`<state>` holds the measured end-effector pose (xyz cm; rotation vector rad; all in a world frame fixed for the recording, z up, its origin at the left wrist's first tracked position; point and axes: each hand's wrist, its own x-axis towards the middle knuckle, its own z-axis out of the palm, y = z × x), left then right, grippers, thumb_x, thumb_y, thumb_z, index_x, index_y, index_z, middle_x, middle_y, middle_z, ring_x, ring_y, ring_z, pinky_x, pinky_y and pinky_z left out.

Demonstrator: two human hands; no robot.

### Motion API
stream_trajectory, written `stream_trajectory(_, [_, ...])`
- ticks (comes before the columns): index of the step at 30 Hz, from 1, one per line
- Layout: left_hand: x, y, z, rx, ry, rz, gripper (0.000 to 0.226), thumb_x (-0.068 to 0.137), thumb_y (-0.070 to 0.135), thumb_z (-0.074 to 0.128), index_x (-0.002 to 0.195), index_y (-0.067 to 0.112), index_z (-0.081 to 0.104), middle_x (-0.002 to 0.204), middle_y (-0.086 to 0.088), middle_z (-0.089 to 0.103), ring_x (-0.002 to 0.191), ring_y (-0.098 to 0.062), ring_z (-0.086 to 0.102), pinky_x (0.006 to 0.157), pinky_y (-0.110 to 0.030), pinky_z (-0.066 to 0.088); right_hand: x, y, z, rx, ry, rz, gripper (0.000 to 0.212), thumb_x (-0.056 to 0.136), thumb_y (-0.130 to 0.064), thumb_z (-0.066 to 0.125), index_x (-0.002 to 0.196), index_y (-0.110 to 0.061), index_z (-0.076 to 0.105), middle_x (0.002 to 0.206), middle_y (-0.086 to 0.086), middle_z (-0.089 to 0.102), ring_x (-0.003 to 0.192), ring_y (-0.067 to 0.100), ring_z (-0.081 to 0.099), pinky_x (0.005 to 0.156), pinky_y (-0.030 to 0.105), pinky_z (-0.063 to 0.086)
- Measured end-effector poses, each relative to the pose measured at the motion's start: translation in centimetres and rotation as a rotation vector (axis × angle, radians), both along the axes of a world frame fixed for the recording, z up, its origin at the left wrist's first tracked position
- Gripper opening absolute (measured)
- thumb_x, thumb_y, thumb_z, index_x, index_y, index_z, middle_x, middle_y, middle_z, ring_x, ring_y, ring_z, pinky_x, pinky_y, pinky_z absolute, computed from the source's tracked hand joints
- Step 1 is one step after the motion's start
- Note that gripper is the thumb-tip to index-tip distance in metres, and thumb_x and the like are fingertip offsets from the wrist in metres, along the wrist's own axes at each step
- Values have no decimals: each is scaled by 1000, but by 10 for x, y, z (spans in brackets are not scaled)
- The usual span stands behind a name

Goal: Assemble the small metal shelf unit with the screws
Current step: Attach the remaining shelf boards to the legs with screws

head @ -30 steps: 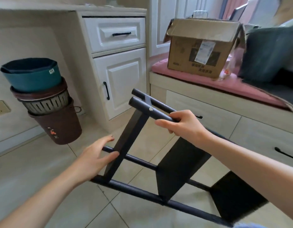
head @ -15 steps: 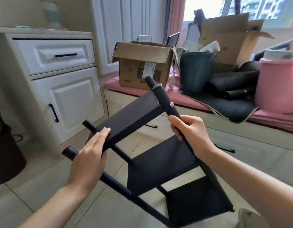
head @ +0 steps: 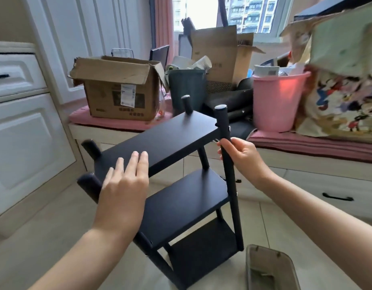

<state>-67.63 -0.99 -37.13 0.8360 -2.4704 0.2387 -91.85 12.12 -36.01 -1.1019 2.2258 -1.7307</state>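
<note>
Cardboard box (head: 118, 91) and pink bucket (head: 275, 101) are seen behind the black three-tier shelf unit (head: 170, 143), its post gripped by the right hand (head: 241, 158), left hand (head: 124, 185) laid flat.

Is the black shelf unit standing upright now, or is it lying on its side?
Upright: the shelf unit has three boards level, stacked, posts vertical. Whether the feet touch the floor, cannot tell.

Shelf unit (head: 172, 141): matt black metal, smooth. Box (head: 118, 91): creased brown cardboard. Bucket (head: 275, 101): glossy pink plastic. Floor (head: 45, 227): glazed tile.
</note>
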Motion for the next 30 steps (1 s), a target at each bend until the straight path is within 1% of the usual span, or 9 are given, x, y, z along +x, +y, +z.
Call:
stream_trajectory(4, [-30, 32, 6, -27, -158, -5, 69, 92, -18, 21, 157, -1, 5, 165, -22, 13, 148, -45, 23, 121, -49, 25, -23, 26, -1, 88, 22, -46, 20, 100, -38, 53, 101, -21, 64, 94, 4, 73, 96, 24, 68, 94, 53, 52])
stream_trajectory(7, [-51, 50, 10, -71, -248, -7, 66, 96, -15, 20, 155, -2, -7, 166, -23, 1, 152, -42, 11, 125, -43, 15, -38, 41, -2, 125, 1, -65, 17, 101, -36, 50, 106, -24, 61, 98, 4, 73, 100, 22, 67, 96, 51, 51])
stream_trajectory(10, [-65, 65, 15, -36, -269, -1, 68, 97, -12, 39, 154, -8, 2, 163, -28, 10, 152, -41, 15, 124, -40, 17, -51, 47, -6, 156, -9, -102, 21, 103, -32, 48, 104, -16, 61, 100, 6, 73, 101, 23, 67, 95, 52, 51])
stream_trajectory(14, [-80, 81, 31, -82, -269, 31, 72, 66, -8, 82, 131, -17, 52, 133, -34, 57, 125, -37, 60, 99, -31, 52, -65, 52, -18, 148, -113, -106, 24, 104, -30, 45, 106, -11, 60, 101, 6, 72, 104, 29, 66, 87, 50, 55])
stream_trajectory(16, [-83, 84, 25, -82, -336, -14, 71, 85, -13, 60, 147, -16, 26, 152, -36, 34, 144, -41, 36, 115, -37, 36, -66, 53, -26, 130, -175, -99, 21, 104, -30, 44, 105, -15, 59, 102, 6, 71, 106, 29, 65, 86, 49, 55])
stream_trajectory(21, [-84, 90, 22, -167, -379, -27, 69, 75, -14, 58, 142, -15, 40, 144, -36, 45, 137, -40, 47, 113, -35, 41, -72, 46, -37, 112, -228, -94, 17, 105, -30, 43, 102, -22, 57, 104, 4, 71, 107, 27, 65, 82, 42, 54])
stream_trajectory(26, [-81, 91, 25, -85, -432, -124, 71, 92, -13, 46, 153, -12, 9, 160, -33, 16, 152, -40, 16, 125, -39, 17, -71, 41, -35, 121, -229, -110, 24, 104, -33, 43, 108, -15, 59, 110, 11, 69, 107, 29, 63, 89, 47, 53])
stream_trajectory(28, [-68, 94, 29, -97, -362, -158, 71, 80, 0, 73, 143, -11, 41, 146, -29, 48, 140, -32, 45, 116, -31, 37, -69, 42, -34, 168, -197, -152, 34, 103, -36, 45, 102, -6, 61, 107, 20, 68, 105, 37, 62, 93, 54, 52])
stream_trajectory(30, [-56, 97, 28, -82, -177, -287, 56, 55, 12, 92, 107, 3, 74, 101, -9, 76, 98, -19, 73, 85, -25, 59, -67, 43, -33, 213, -153, -207, 40, 102, -37, 47, 100, -1, 64, 102, 21, 68, 100, 38, 62, 92, 54, 51])
